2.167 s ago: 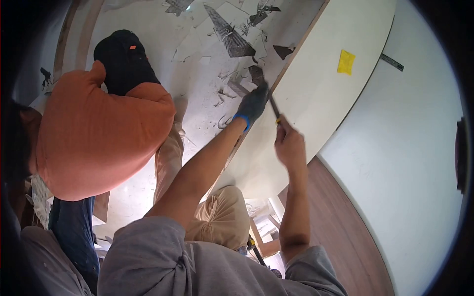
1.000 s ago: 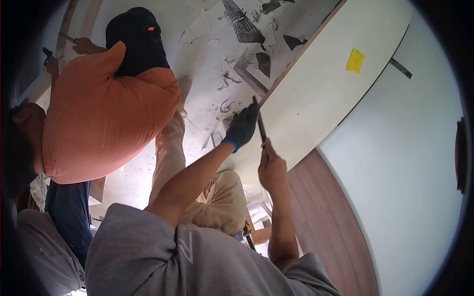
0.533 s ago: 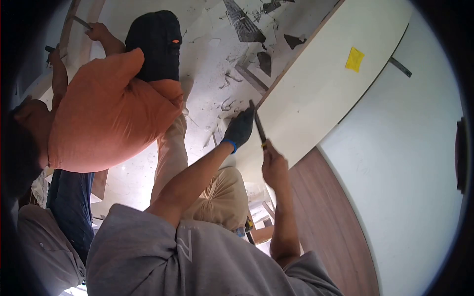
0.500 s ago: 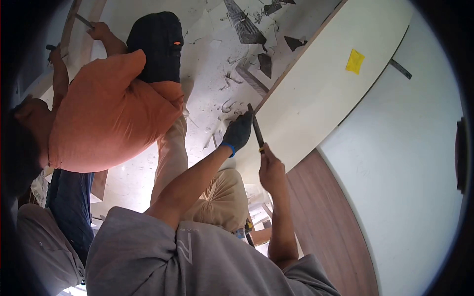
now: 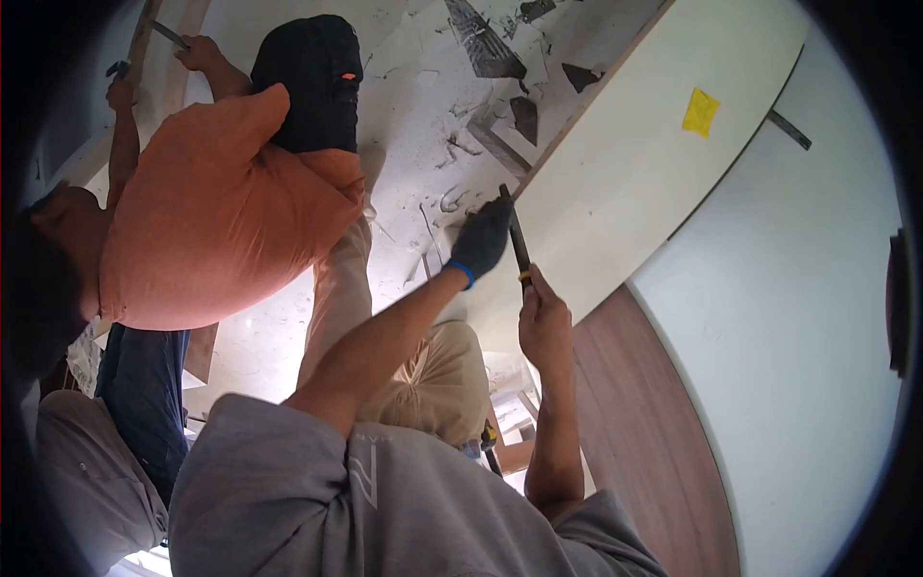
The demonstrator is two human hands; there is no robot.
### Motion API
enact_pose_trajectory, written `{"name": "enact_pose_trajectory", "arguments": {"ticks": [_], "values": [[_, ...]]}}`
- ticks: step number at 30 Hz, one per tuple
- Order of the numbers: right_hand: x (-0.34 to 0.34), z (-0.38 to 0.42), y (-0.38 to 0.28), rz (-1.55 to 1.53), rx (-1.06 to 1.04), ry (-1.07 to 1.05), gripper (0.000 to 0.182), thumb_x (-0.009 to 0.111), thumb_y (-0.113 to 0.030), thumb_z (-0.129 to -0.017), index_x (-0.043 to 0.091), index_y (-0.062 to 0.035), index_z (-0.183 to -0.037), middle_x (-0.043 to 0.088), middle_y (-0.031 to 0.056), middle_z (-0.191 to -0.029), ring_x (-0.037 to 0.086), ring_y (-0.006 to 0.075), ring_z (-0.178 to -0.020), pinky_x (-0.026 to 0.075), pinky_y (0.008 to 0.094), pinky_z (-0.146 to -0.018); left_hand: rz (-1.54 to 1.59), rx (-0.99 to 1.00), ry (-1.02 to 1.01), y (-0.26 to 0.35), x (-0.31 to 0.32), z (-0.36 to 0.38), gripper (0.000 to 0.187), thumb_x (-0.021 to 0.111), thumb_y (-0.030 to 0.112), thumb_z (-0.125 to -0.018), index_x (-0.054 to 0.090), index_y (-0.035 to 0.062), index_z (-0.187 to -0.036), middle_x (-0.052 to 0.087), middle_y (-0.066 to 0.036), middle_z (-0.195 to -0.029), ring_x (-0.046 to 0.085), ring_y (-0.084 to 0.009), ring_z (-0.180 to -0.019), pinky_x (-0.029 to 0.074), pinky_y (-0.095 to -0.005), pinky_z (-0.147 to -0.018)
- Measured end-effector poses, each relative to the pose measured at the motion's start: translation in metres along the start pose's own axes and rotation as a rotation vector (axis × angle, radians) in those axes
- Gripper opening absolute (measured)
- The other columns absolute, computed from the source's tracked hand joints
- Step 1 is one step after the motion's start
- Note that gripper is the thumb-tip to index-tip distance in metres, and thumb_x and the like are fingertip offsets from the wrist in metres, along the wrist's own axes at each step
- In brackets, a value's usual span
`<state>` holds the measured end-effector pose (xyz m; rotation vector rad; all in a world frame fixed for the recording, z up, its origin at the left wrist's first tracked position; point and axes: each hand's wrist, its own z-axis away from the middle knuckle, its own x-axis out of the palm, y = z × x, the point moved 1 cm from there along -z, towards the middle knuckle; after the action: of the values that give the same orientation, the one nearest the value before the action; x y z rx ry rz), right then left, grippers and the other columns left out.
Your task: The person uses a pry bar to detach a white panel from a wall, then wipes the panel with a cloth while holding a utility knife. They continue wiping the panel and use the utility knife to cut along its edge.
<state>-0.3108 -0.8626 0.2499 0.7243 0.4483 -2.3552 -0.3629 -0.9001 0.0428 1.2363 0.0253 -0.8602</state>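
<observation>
Shifted slightly rightward, file steep, tip up-left, both hands' fingers gripping it

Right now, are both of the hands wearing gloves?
No, only the left hand wears a dark glove; the right hand gripping the file is bare.

My right hand covers the file's handle, so only a yellow bit shows. My gloved left hand hides part of the file's blade. The white board runs off the far edge.
</observation>
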Motion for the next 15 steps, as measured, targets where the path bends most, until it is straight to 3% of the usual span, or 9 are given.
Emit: {"name": "enact_pose_trajectory", "arguments": {"ticks": [2, 5, 6, 9, 12, 15], "values": [[0.006, -0.001, 0.005, -0.008, -0.079, 0.062, 0.035, 0.046, -0.008, -0.092, 0.052, 0.0033, -0.124, 0.060, 0.0281, -0.075, 0.063, 0.0374, -0.066, 0.048, 0.0390, -0.059, -0.068, 0.096, 0.197, -0.008, 0.022, 0.003, 0.045, 0.048, 0.010, -0.087, 0.040, -0.0010, -0.130, 0.056, -0.017, -0.113, 0.057, -0.0289, -0.100, 0.048, -0.0398, -0.078], [-0.001, 0.001, -0.004, 0.019, 0.043, -0.024, 0.033, 0.046, -0.007, -0.092, 0.053, 0.0035, -0.123, 0.061, 0.0285, -0.079, 0.064, 0.0396, -0.071, 0.049, 0.0402, -0.061, 0.069, 0.047, 0.054, -0.013, 0.015, 0.007, 0.049, 0.047, 0.009, -0.087, 0.036, -0.0021, -0.133, 0.054, -0.018, -0.118, 0.057, -0.0302, -0.101, 0.049, -0.0399, -0.076], [-0.004, -0.007, -0.004, 0.022, -0.009, 0.002, 0.033, 0.045, -0.008, -0.092, 0.053, 0.0034, -0.122, 0.061, 0.0287, -0.078, 0.063, 0.0406, -0.072, 0.048, 0.0417, -0.062, 0.039, -0.032, -0.065, -0.006, 0.003, -0.006, 0.049, 0.046, 0.010, -0.088, 0.035, -0.0025, -0.134, 0.056, -0.020, -0.114, 0.061, -0.0302, -0.096, 0.050, -0.0401, -0.070], [-0.008, -0.034, -0.011, 0.071, -0.048, 0.073, 0.034, 0.044, -0.014, -0.092, 0.054, 0.0015, -0.121, 0.061, 0.0280, -0.077, 0.061, 0.0423, -0.073, 0.047, 0.0468, -0.066, 0.089, -0.051, -0.035, -0.009, 0.004, -0.048, 0.051, 0.046, 0.011, -0.088, 0.032, -0.0026, -0.136, 0.058, -0.021, -0.102, 0.063, -0.0293, -0.082, 0.050, -0.0401, -0.063], [-0.008, -0.040, -0.017, 0.328, -0.110, 0.114, 0.038, 0.047, -0.017, -0.092, 0.051, -0.0036, -0.127, 0.062, 0.0236, -0.076, 0.062, 0.0400, -0.070, 0.049, 0.0463, -0.064, 0.194, -0.138, -0.331, 0.003, -0.051, -0.090, 0.056, 0.046, 0.013, -0.089, 0.027, -0.0039, -0.139, 0.059, -0.023, -0.101, 0.064, -0.0312, -0.076, 0.050, -0.0416, -0.060], [-0.013, -0.029, -0.024, 0.529, -0.094, 0.068, 0.041, 0.047, -0.019, -0.093, 0.048, -0.0076, -0.132, 0.061, 0.0202, -0.077, 0.063, 0.0377, -0.067, 0.051, 0.0466, -0.063, 0.227, -0.117, -0.346, -0.002, -0.056, -0.078, 0.051, 0.041, 0.020, -0.093, 0.030, -0.0019, -0.138, 0.061, -0.024, -0.099, 0.063, -0.0347, -0.078, 0.050, -0.0411, -0.062]]}}
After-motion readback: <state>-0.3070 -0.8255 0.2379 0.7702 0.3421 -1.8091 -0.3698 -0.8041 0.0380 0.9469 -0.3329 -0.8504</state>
